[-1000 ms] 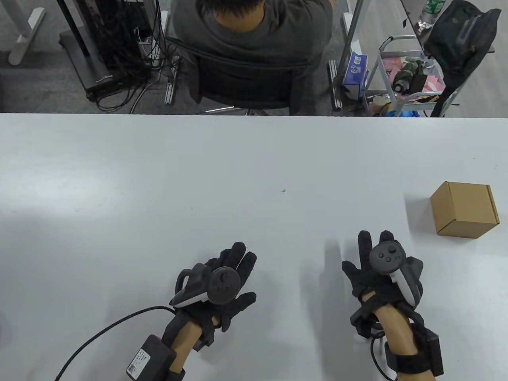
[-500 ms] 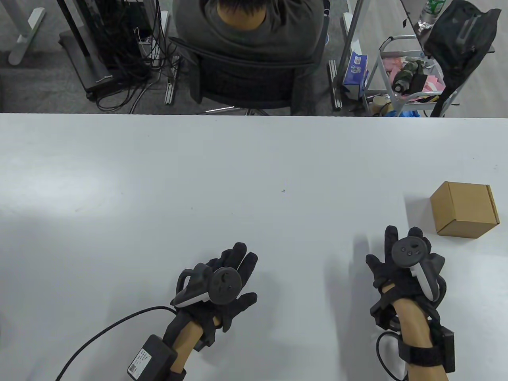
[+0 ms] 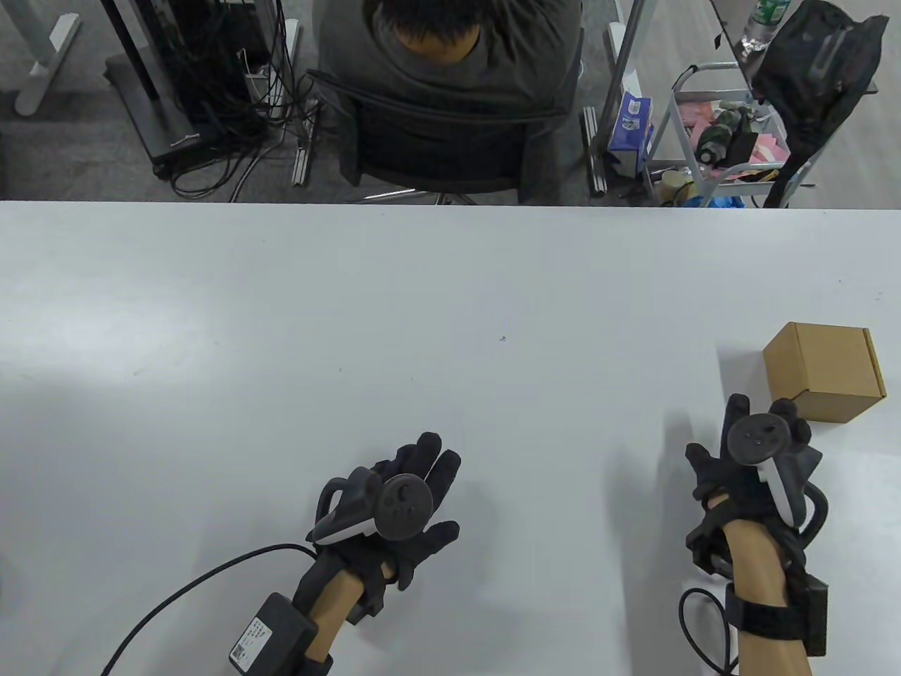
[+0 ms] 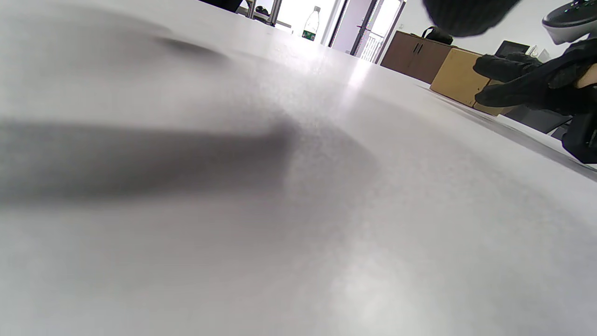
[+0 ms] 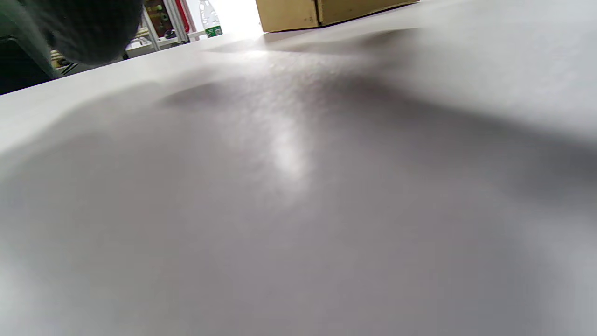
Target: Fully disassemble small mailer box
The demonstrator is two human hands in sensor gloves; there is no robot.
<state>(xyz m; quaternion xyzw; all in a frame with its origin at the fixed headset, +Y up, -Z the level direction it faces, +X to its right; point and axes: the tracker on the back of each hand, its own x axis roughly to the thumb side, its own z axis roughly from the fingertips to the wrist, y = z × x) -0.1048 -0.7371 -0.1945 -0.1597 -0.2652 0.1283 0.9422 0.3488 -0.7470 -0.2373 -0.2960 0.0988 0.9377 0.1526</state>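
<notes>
A small brown cardboard mailer box [image 3: 823,370], closed, stands on the white table [image 3: 394,331] at the right. It also shows in the left wrist view [image 4: 457,77] and the right wrist view [image 5: 298,11]. My right hand [image 3: 764,440] is open with fingers spread, its fingertips [image 3: 783,410] just short of the box's near left corner, holding nothing. My left hand [image 3: 415,486] lies open and empty on the table at the bottom centre, far left of the box.
The table's far edge [image 3: 450,204] runs across the view. Behind it a person sits in a chair [image 3: 436,141], with a cart [image 3: 725,134] and cables beyond. A cable [image 3: 183,591] trails from my left wrist.
My right hand has moved right and forward toward the box, closing most of the gap. My left hand has barely shifted. The box has not moved.
</notes>
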